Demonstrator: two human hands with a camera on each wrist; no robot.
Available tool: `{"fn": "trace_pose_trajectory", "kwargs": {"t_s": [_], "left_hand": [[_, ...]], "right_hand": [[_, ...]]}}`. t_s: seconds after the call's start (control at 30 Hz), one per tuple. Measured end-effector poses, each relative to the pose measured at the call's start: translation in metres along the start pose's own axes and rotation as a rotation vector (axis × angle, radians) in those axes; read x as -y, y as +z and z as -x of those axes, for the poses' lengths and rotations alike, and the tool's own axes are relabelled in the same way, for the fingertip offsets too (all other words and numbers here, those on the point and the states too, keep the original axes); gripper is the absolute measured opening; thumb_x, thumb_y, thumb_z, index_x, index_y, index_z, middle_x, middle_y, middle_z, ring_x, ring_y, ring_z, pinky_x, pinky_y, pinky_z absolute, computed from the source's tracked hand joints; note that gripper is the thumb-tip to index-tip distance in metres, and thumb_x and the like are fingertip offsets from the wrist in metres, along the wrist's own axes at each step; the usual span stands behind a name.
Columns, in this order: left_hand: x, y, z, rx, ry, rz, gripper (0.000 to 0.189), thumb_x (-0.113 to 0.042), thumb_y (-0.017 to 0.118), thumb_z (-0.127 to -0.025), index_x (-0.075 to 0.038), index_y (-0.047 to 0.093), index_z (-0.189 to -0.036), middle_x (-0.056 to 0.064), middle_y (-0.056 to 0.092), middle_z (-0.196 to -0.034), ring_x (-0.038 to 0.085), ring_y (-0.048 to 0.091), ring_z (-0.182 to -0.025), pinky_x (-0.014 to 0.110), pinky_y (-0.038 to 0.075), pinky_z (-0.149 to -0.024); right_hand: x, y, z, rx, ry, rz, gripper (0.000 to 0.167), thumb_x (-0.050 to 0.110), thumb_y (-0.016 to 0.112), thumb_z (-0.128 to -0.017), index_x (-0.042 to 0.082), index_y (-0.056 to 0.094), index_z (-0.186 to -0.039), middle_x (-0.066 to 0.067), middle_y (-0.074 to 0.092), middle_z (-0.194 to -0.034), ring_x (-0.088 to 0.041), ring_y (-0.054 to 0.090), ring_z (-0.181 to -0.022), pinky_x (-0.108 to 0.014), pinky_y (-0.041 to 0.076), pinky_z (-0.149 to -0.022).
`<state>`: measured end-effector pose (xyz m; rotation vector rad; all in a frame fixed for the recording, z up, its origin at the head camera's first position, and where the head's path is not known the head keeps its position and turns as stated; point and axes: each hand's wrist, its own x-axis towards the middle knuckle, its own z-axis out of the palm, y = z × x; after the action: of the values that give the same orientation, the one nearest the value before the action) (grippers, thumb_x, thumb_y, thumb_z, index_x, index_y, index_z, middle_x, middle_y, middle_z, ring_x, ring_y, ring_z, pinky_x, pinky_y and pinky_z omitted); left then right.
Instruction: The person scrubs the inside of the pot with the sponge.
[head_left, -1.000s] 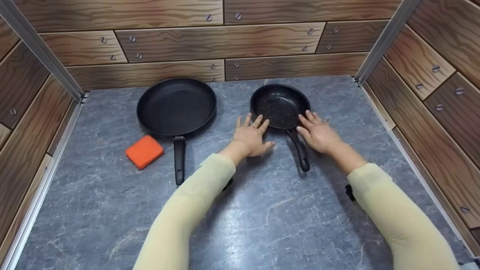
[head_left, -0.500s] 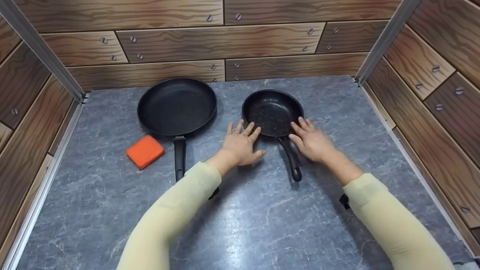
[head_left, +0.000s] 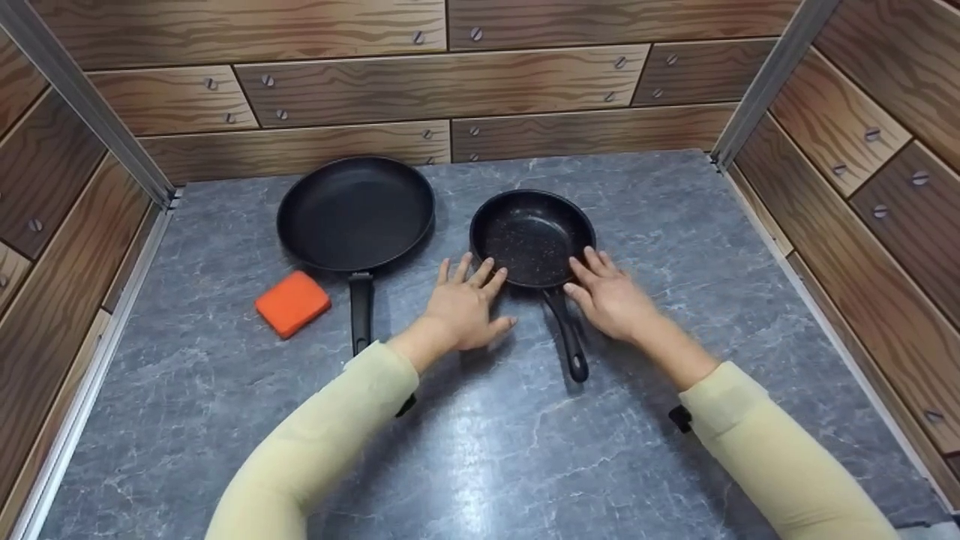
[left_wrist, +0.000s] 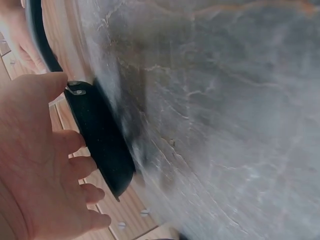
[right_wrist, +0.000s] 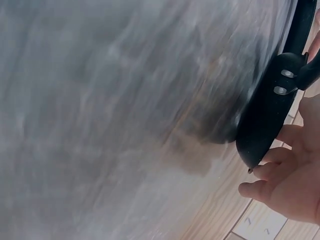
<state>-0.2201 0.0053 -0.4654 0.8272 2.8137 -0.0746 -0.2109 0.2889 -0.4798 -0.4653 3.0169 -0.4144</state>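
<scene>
A small black frying pan [head_left: 534, 236] with a speckled inside lies on the table, its handle [head_left: 568, 341] pointing toward me. My left hand [head_left: 459, 309] is at its near left side, fingers spread and fingertips at the rim. At the near right side, the fingertips of my right hand [head_left: 611, 301] lie against the rim with the fingers extended. The handle runs between both hands, gripped by neither. In the left wrist view, the pan's side [left_wrist: 102, 140] is by my fingertips; the right wrist view shows the pan's side [right_wrist: 265, 112] beside my right fingers.
A larger black frying pan [head_left: 356, 214] stands to the left, its handle end partly behind my left sleeve [head_left: 322, 427]. An orange sponge [head_left: 292, 304] lies near it. Wood-patterned walls [head_left: 442, 86] border the grey marbled table [head_left: 645, 195] at the back and both sides.
The small frying pan has slid left and toward me, and both hands have moved along with it at its rim. The larger pan and the sponge have stayed in place.
</scene>
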Motion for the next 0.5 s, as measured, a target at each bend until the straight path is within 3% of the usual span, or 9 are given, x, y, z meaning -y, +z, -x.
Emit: {"fn": "trace_pose_trajectory", "kwargs": {"t_s": [0.5], "left_hand": [[0.007, 0.012, 0.042, -0.044, 0.005, 0.027, 0.088, -0.074, 0.038, -0.104, -0.022, 0.018, -0.172, 0.006, 0.014, -0.177, 0.040, 0.007, -0.162, 0.065, 0.005, -0.126]], "right_hand": [[0.031, 0.011, 0.019, -0.022, -0.031, -0.017, 0.063, 0.043, 0.043, -0.114, 0.004, 0.039, -0.164, -0.026, 0.025, -0.170, -0.047, 0.024, -0.156, -0.069, 0.026, -0.120]]}}
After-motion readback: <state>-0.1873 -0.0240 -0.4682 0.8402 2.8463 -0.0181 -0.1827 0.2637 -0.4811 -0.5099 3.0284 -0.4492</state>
